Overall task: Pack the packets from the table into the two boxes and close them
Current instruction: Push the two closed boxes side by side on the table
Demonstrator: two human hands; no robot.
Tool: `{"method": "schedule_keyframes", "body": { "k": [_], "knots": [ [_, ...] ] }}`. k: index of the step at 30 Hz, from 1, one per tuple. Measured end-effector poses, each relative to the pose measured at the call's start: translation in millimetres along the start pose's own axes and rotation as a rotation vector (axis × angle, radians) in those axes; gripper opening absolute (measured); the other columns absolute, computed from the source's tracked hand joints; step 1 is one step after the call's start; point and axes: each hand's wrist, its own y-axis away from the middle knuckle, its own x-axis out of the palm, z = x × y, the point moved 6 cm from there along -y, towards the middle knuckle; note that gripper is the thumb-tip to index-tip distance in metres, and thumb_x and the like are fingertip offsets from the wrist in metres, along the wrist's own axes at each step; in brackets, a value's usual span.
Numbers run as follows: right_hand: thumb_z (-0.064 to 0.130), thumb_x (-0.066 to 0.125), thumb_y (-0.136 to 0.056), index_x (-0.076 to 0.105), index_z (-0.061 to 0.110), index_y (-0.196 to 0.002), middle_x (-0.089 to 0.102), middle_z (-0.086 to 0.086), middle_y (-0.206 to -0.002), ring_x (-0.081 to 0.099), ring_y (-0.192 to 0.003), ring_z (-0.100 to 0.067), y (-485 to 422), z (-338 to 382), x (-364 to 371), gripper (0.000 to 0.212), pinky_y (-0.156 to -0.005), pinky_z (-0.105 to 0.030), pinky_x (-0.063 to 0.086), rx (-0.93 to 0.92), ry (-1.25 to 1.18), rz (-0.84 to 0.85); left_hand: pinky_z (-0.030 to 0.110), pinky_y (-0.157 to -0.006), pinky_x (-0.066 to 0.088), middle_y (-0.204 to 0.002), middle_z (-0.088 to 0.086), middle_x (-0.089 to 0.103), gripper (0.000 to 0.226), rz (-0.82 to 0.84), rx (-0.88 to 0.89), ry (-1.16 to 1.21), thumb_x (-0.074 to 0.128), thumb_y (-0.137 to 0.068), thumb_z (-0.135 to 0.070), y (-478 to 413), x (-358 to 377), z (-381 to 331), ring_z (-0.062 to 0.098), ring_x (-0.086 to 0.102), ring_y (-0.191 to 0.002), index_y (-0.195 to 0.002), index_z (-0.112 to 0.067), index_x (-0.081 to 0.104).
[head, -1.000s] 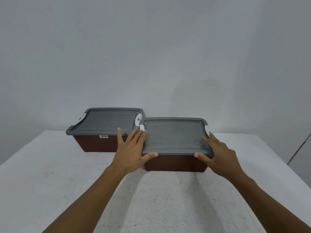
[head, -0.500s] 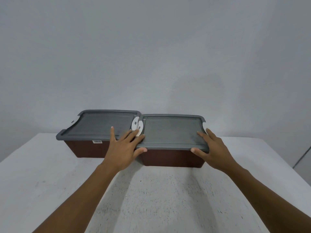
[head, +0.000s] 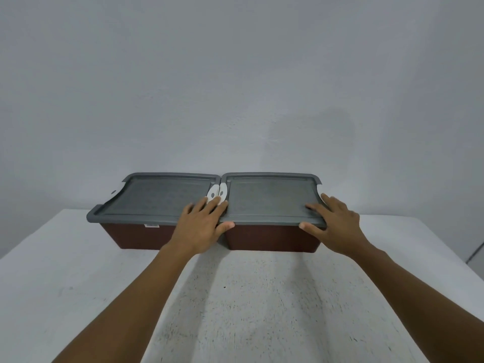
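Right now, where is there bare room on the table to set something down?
Bare table left of the left box, right of the right box, and the front strip between the forearms. Crowded in the middle: boxes side by side, left hand over their seam, right hand on the right box's near corner.

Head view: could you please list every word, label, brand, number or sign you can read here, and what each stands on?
No text can be read.
Small white sticker on the front of the left box, just under its rim: too small and blurred to read.
No other lettering shows.
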Motion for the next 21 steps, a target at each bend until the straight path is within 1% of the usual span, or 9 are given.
{"method": "schedule_keyframes", "body": {
  "k": [2, 3, 4, 6, 9, 13, 16, 19, 21],
  "knots": [
    [0.089, 0.005, -0.066, 0.031, 0.043, -0.143, 0.013, -0.001, -0.162, 0.006, -0.149, -0.023, 2.9, 3.3, -3.7, 0.094, -0.115, -0.058, 0.007, 0.001, 0.095, 0.03, 0.043, -0.117, 0.023, -0.162, -0.002, 0.016, 0.088, -0.006, 0.045, 0.076, -0.003, -0.083, -0.073, 2.8, -5.7, 2.8, 0.021, 0.016, -0.148, -0.155, -0.024, 0.012],
    [0.087, 0.001, -0.066, 0.029, 0.042, -0.144, 0.012, -0.001, -0.162, 0.004, -0.149, -0.022, 4.0, 9.0, -5.9, 0.094, -0.115, -0.059, 0.004, 0.002, 0.124, 0.043, 0.041, -0.117, 0.023, -0.162, 0.0, 0.017, 0.089, -0.001, 0.073, 0.114, -0.001, -0.084, -0.073, 5.6, -8.8, 8.6, 0.021, 0.019, -0.148, -0.155, -0.021, 0.012],
    [0.085, 0.0, -0.068, 0.029, 0.04, -0.144, 0.014, -0.001, -0.161, 0.004, -0.149, -0.022, 6.2, 13.9, -8.1, 0.093, -0.115, -0.06, 0.001, -0.003, 0.144, 0.047, 0.039, -0.118, 0.02, -0.162, 0.0, 0.014, 0.094, 0.017, 0.101, 0.121, -0.004, -0.081, -0.075, 7.9, -10.4, 12.8, 0.019, 0.019, -0.147, -0.155, -0.019, 0.012],
    [0.082, 0.008, -0.076, 0.028, 0.036, -0.145, 0.022, 0.002, -0.158, 0.009, -0.149, -0.02, 10.7, 36.8, -8.0, 0.085, -0.114, -0.062, 0.0, -0.048, 0.204, 0.025, 0.041, -0.121, 0.01, -0.163, -0.002, 0.01, 0.098, 0.051, 0.13, 0.026, -0.012, -0.078, -0.075, 12.0, -8.0, 30.7, 0.016, 0.018, -0.148, -0.155, -0.02, 0.011],
    [0.075, 0.027, -0.084, 0.026, 0.035, -0.146, 0.027, 0.005, -0.155, 0.02, -0.145, -0.018, 16.8, 88.3, 2.7, 0.074, -0.115, -0.063, 0.002, -0.162, 0.261, -0.017, 0.043, -0.121, 0.008, -0.162, -0.007, 0.015, 0.089, 0.033, 0.118, -0.014, -0.009, -0.081, -0.073, 13.4, -2.5, 47.9, 0.012, 0.019, -0.147, -0.155, -0.027, 0.012],
    [0.068, 0.04, -0.087, 0.013, 0.035, -0.151, 0.019, 0.007, -0.159, 0.02, -0.144, -0.017, 8.0, 161.6, 22.6, 0.077, -0.117, -0.057, 0.008, -0.233, 0.133, 0.021, 0.037, -0.119, 0.013, -0.162, -0.005, 0.016, 0.09, 0.079, 0.196, 0.114, 0.001, -0.082, -0.077, 11.2, -3.4, 53.0, 0.014, 0.016, -0.148, -0.155, -0.026, 0.014],
    [0.06, 0.042, -0.09, 0.01, 0.034, -0.152, 0.018, 0.008, -0.16, 0.021, -0.144, -0.018, -4.4, 188.4, 30.6, 0.074, -0.115, -0.058, 0.014, -0.207, 0.089, 0.016, 0.038, -0.119, 0.017, -0.161, -0.002, 0.018, 0.078, 0.06, 0.234, 0.098, 0.01, -0.091, -0.069, 9.9, -2.2, 58.2, 0.017, 0.02, -0.147, -0.154, -0.023, 0.017],
    [0.053, 0.038, -0.092, 0.02, 0.034, -0.15, 0.022, 0.008, -0.158, 0.019, -0.144, -0.017, -8.3, 194.2, 37.1, 0.064, -0.113, -0.057, 0.013, -0.197, 0.123, 0.018, 0.039, -0.118, 0.019, -0.16, -0.004, 0.023, 0.079, 0.012, 0.209, 0.038, 0.007, -0.088, -0.067, 8.4, -1.5, 59.9, 0.017, 0.025, -0.146, -0.153, -0.025, 0.02],
    [0.049, 0.039, -0.092, 0.022, 0.033, -0.149, 0.02, 0.007, -0.158, 0.017, -0.144, -0.018, -5.6, 193.6, 39.2, 0.062, -0.113, -0.057, 0.012, -0.192, 0.133, 0.029, 0.039, -0.119, 0.02, -0.16, -0.004, 0.023, 0.077, -0.013, 0.2, -0.001, 0.006, -0.088, -0.065, 8.3, -0.1, 57.7, 0.017, 0.025, -0.145, -0.153, -0.026, 0.019]
  ]
}}
